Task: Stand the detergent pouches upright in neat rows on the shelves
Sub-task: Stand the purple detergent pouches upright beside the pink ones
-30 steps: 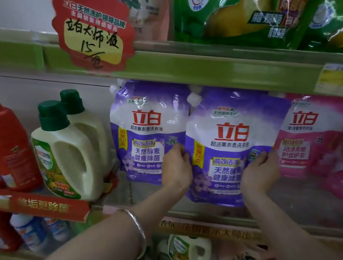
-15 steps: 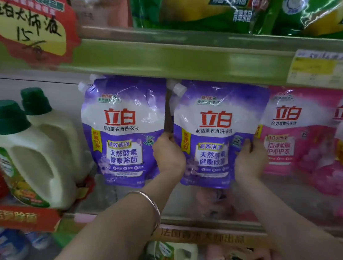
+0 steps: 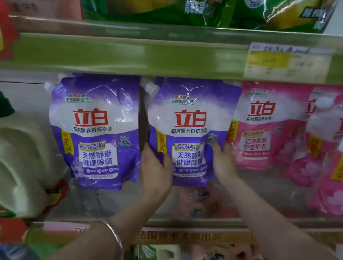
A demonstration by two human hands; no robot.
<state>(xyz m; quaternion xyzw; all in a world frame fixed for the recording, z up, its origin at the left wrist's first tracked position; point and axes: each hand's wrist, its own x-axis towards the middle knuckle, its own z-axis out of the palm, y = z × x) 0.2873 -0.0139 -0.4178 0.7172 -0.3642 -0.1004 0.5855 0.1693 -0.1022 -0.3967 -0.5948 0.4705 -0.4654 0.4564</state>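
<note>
A green shelf edge is running across the upper view, carrying a yellow-and-white price tag. A pale back panel is showing behind the goods. Below, a lower rail is bearing blurred gold lettering. Light is falling dim and soft.

Purple pouch: 立白, 超洁薰衣香洗衣液, 天然酵素健康除菌. Pink pouch: 立白, 洁净柔顺.

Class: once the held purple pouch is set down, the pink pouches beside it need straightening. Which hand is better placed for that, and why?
Probably the right hand. It grips the held purple pouch on the edge next to the pink pouches; the left hand is on the far edge.
</note>
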